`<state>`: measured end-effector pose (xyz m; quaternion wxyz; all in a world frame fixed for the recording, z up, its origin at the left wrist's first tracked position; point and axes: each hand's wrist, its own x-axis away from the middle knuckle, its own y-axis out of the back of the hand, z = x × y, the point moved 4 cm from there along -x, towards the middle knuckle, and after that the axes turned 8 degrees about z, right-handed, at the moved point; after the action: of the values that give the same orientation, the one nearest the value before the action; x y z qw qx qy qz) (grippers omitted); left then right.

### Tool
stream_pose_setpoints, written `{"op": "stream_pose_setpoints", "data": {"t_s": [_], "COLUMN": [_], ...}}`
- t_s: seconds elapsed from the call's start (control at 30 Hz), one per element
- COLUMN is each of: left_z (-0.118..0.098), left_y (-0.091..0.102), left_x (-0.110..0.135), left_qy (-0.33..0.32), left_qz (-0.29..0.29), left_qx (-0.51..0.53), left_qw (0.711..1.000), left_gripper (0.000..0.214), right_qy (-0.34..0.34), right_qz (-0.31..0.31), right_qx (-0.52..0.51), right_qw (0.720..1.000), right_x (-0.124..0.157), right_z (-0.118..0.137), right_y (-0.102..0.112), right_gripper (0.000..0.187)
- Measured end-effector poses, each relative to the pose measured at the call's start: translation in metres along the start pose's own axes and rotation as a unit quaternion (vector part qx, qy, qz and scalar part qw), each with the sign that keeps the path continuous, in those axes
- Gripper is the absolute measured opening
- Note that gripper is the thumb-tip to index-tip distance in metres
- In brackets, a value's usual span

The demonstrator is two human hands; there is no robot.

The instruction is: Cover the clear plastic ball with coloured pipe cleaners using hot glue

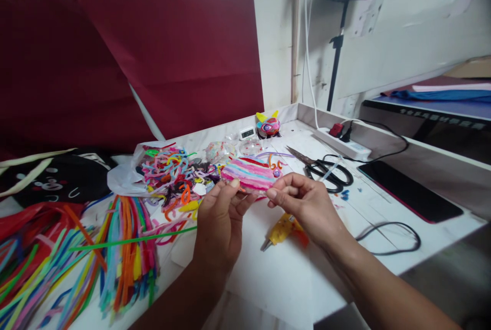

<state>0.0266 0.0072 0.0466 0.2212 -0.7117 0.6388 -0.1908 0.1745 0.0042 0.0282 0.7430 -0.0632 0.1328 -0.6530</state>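
Piece in pink stripes (250,173), left hand (220,212) and right hand (305,199) pinching its edge, scissors (307,163) nearby

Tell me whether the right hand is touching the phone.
Apart. The head view shows bare white tabletop between the right hand and the phone.

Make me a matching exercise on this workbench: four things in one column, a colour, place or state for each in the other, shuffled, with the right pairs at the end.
Things:
1. striped piece
2. scissors
3. phone
4. glue gun

Descriptions:
A. lies flat, with a dark screen
B. yellow, with a metal tip
C. held up in the left hand
D. has black looped handles

Right pairs: 1-C, 2-D, 3-A, 4-B
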Motion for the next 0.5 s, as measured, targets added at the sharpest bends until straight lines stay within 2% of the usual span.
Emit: {"op": "stream_pose_setpoints", "data": {"t_s": [0.2,0.5], "left_z": [0.0002,0.0024], "left_y": [0.0007,0.0022], "left_x": [0.0011,-0.0029], "left_qy": [0.009,0.02], "left_qz": [-0.009,0.007], "left_qx": [0.002,0.004], "left_qw": [1.0,1.0], "left_gripper": [0.019,0.022], "right_qy": [-0.016,-0.041], "right_qz": [0.017,0.002], "right_qx": [-0.032,-0.029], "right_qw": [0.999,0.999], "right_x": [-0.0005,-0.0013], "right_z": [-0.0017,0.0008], "right_y": [0.0007,0.0008], "right_gripper": [0.035,0.047]}}
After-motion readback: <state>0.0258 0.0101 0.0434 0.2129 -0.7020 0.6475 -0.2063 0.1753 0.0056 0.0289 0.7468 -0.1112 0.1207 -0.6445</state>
